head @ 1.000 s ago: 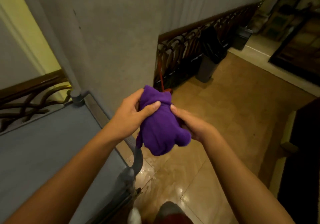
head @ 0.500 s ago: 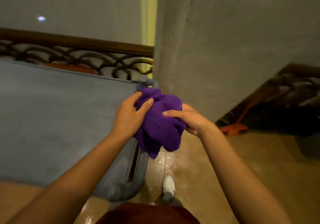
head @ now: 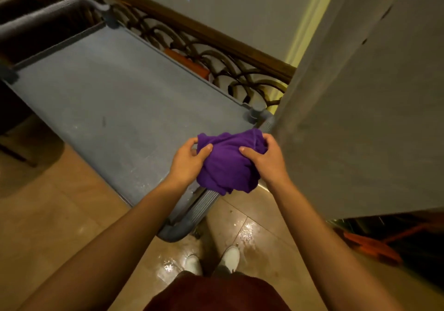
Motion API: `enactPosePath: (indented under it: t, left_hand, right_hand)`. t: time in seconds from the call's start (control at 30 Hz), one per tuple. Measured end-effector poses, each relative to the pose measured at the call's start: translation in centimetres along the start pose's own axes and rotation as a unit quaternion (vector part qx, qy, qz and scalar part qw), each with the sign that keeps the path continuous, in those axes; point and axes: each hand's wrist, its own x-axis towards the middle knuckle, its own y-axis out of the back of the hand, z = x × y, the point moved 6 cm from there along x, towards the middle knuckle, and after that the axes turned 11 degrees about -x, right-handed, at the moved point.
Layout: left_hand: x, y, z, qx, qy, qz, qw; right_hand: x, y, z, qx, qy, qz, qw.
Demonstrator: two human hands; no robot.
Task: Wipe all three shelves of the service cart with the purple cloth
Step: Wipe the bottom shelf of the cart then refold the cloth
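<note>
Bunched purple cloth [head: 228,164], creased, between both hands.

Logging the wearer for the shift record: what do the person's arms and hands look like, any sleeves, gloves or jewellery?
Both forearms are bare right up to the frame edge, no sleeves in view. The left hand and right hand wear no gloves, and no rings, watch or wristband can be seen. Lower down, dark red clothing and white shoes show.
</note>
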Motion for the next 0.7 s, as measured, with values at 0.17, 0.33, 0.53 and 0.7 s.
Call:
enactPosePath:
  t: [0.17,0.33,0.53,0.7]
  left_hand:
    - [-0.1,0.3,0.2,0.132,-0.011,0.049,0.99]
    - [-3.5,-5.1,2.7,0.311,-0.151,-0.028,0.938]
    - [-4.1,-7.0,1.2,0.363,-0.09,-0.061,0.925]
    - [-5.3,-7.2,1.4,0.397,-0.114,0.04,0.91]
  right_hand:
    - [-1.5,0.1,2.0,-0.008,-0.043,0.04,0.998]
    - [-2.0,-0.2,2.8,0.019,-0.065,-0.018,0.998]
    - [-1.1,2.7,-4.3,-0.31,0.311,-0.036,0.898]
    - [1.4,0.4,-4.8,-0.481,0.429,-0.317,0.696]
